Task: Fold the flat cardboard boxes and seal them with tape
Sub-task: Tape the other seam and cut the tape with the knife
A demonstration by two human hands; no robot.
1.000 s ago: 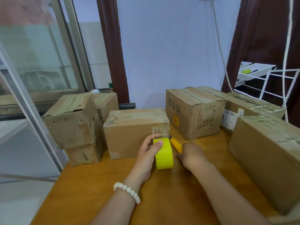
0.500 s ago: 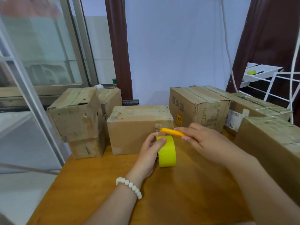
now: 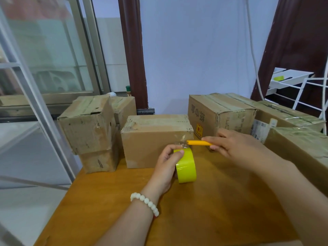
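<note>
Left hand around tape roll

- A plain room serving as a small packing spot.
- Worn, taped cardboard boxes crowd a wooden bench.
- Sliding glass window, dark curtains, white wire rack.
</note>
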